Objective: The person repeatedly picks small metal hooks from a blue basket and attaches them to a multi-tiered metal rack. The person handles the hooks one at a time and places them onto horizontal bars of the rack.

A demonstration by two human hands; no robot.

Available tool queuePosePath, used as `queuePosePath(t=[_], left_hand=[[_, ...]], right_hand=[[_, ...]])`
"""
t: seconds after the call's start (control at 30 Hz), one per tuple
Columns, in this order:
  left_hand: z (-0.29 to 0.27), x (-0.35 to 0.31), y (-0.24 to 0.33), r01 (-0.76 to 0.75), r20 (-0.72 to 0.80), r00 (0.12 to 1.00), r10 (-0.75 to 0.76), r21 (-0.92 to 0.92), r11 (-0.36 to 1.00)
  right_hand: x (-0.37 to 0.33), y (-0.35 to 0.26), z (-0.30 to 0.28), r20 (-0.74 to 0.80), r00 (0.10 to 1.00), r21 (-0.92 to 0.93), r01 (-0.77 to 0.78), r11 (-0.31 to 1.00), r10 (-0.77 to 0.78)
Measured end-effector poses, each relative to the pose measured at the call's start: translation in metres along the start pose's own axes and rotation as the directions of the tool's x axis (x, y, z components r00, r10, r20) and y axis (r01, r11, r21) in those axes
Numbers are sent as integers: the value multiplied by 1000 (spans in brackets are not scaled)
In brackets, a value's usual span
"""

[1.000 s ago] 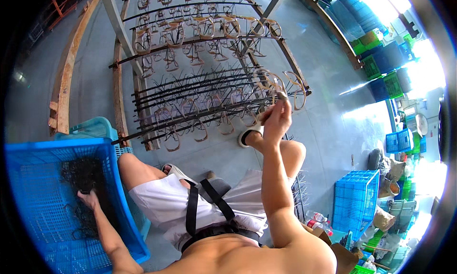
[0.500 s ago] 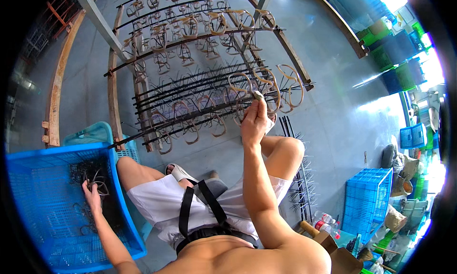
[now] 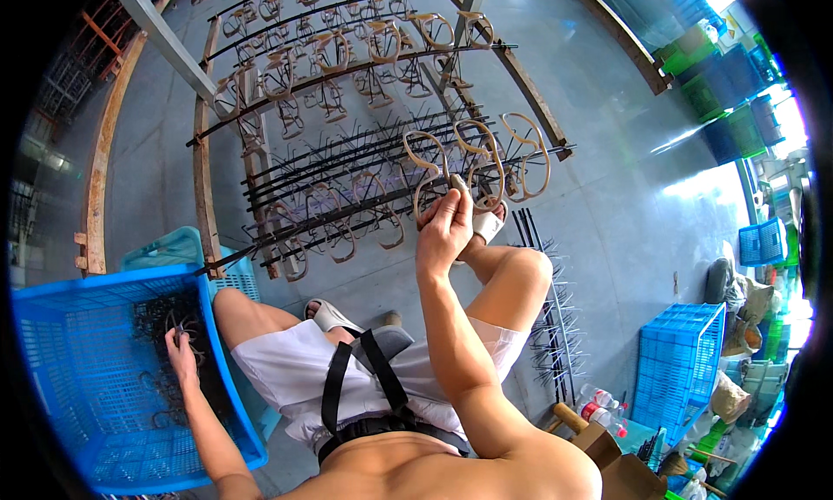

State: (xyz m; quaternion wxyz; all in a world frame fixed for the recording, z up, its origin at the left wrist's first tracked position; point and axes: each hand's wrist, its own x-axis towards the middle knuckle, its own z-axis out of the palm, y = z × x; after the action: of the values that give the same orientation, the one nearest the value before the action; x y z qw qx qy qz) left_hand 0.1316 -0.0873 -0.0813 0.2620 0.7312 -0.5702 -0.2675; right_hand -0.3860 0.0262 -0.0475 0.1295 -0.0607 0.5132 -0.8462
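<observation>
With right grip (image 3: 445, 229), pinched tan frame (image 3: 425, 164) at rack (image 3: 528, 92) front; with left grip (image 3: 181, 359), apparently grasped looped piece (image 3: 179, 333) inside blue crate (image 3: 227, 365). Seemingly stood part-loaded: showed frames (image 3: 333, 69) along upper bars (image 3: 304, 88), with dark pile (image 3: 152, 316) left in crate.

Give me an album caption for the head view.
Left hand inside a blue basket, right hand beside tan loops on a rack.

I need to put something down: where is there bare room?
Bare floor stretches between the spiky black rods and the large blue crate at right. Inside the left blue crate, the left half looks bare; dark tangled pieces crowd its right side around the left hand. Tan looped frames crowd the right hand.
</observation>
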Motion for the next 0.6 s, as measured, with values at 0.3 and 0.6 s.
queuePosePath(t=[0.3,0.6], left_hand=[[1,-3,1,-1,10,1000,1,-24,1000],[1,-4,3,0,24,1000,1,-56,998]], right_hand=[[1,-4,0,36,999,73,-4,997,1],[-1,-17,6,20,991,149,-131,980,129]])
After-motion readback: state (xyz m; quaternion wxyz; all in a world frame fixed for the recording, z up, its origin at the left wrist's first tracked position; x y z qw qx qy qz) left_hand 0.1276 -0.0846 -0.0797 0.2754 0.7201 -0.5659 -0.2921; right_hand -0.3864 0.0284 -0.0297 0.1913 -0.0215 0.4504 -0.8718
